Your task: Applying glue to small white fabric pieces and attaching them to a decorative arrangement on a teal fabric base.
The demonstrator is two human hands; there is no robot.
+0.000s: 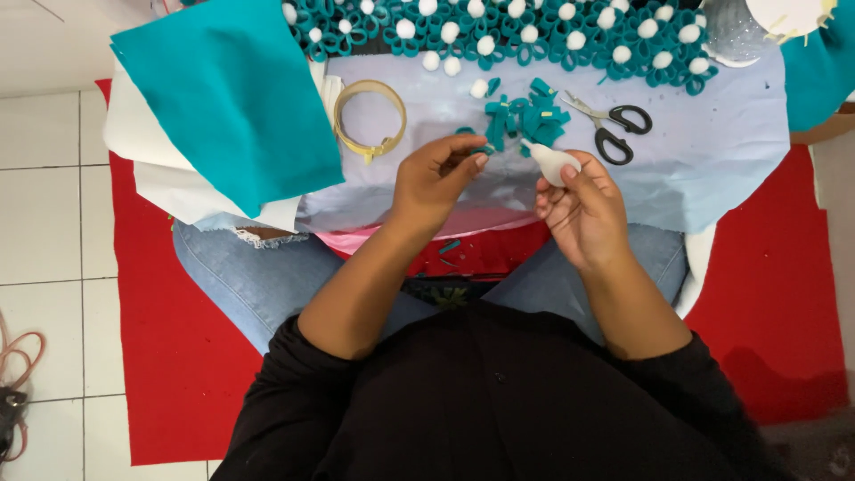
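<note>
My right hand (581, 210) holds a small white glue bottle (552, 162), its nozzle pointing left. My left hand (434, 183) pinches a small teal felt piece (485, 148) at its fingertips, close to the nozzle tip. Just beyond both hands lies a pile of teal felt pieces (530, 120) on a pale blue cloth (712, 151) spread over my lap. Black-handled scissors (614, 129) lie to the right of the pile. A row of finished teal felt flowers (534, 36) with white pompom centres runs along the far edge.
A folded teal felt sheet (232, 98) rests on white fabric (160, 169) at the left. A yellow embroidery hoop (370, 118) lies beside it. Loose white pompoms (441, 62) sit near the flowers. A red mat (775, 294) covers the white tiled floor (44, 214).
</note>
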